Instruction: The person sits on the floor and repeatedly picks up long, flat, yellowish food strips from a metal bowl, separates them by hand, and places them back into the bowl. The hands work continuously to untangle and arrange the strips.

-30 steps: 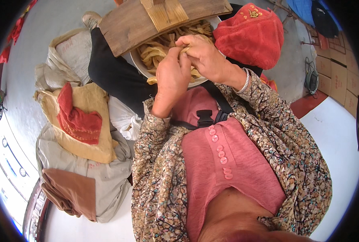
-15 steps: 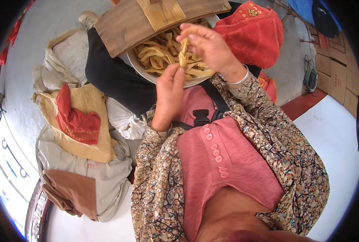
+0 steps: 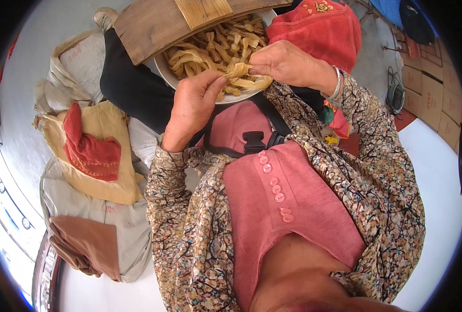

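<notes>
Above the near rim of a round, pale basin (image 3: 162, 72), a knotted, yellowish, ribbon-like strip (image 3: 238, 70) is drawn out between two bare hands. The left hand (image 3: 193, 101) pinches one end between thumb and forefinger; the right hand (image 3: 289, 65) grips the other side with its fingertips — the knot lies between them. More crumpled yellowish strips (image 3: 188, 56) fill the basin, partly covered by a weathered brown wooden board (image 3: 155, 32). Beside the basin, to the right, sits a red towelling cloth with gold embroidery (image 3: 319, 39).

Yellow strip (image 3: 238, 70) partly hidden in left grip (image 3: 193, 100); board (image 3: 158, 32) cropped at top.
</notes>
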### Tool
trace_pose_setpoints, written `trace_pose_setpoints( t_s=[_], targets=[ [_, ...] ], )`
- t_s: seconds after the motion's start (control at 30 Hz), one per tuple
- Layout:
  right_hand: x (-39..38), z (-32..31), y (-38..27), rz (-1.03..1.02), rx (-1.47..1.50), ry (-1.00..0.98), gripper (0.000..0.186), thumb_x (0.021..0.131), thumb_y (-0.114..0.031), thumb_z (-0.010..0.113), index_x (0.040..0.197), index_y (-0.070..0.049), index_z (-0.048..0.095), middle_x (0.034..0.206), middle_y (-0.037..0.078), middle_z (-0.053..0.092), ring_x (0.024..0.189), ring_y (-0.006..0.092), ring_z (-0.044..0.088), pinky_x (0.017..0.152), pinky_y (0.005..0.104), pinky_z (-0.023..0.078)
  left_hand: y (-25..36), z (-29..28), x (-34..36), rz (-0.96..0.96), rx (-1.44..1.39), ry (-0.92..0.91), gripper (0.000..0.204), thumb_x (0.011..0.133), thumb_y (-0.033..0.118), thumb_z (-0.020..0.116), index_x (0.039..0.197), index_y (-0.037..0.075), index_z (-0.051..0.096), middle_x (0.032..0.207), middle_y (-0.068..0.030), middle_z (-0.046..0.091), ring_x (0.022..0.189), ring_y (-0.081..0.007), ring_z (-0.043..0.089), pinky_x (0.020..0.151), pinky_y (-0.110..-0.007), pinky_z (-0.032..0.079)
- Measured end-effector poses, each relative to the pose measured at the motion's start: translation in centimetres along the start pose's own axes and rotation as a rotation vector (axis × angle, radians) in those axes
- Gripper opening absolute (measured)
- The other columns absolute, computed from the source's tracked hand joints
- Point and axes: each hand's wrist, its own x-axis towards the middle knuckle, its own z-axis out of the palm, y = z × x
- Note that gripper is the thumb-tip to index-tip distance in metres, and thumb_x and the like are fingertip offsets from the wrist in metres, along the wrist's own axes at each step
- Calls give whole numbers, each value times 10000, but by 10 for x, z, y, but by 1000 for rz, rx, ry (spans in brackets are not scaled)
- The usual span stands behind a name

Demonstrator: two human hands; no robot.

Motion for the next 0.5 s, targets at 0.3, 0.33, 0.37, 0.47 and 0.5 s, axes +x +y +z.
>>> trace_pose_setpoints(
  t_s=[0.3,0.33,0.37,0.47,0.5],
  targets=[
    [20,0,-32,-206,-344,102,195,800,-266,639,799,-75,597,770,73,600,748,282,602,687,399,450,9,14,13,45,90,5,164,896,202,580,897,55,654,740,-181,619,710,-383,600,616,-397,472],
    [21,-3,-30,-189,-330,51,182,793,-241,646,798,-72,581,768,75,579,754,282,588,691,395,441,9,14,16,67,71,3,161,896,197,579,897,53,652,741,-183,618,706,-388,594,615,-396,470],
    [20,-7,-26,-172,-316,0,173,785,-216,653,796,-68,565,766,77,559,760,282,574,695,391,433,6,12,17,50,-15,-43,174,906,184,573,902,26,646,716,-178,608,633,-332,590,604,-380,461],
    [14,-18,-20,-154,-187,-30,171,820,-203,644,822,-50,566,755,92,550,745,305,572,639,388,444,9,4,13,-34,-102,-131,184,913,166,573,917,-6,639,670,-140,576,598,-201,540,596,-343,447],
    [11,-21,-22,-115,-157,-35,170,829,-201,641,836,-46,573,756,97,556,740,310,576,628,385,448,6,4,11,-52,-186,-159,199,924,159,573,927,-30,635,662,-62,557,638,-103,480,592,-294,429]
  ],
)
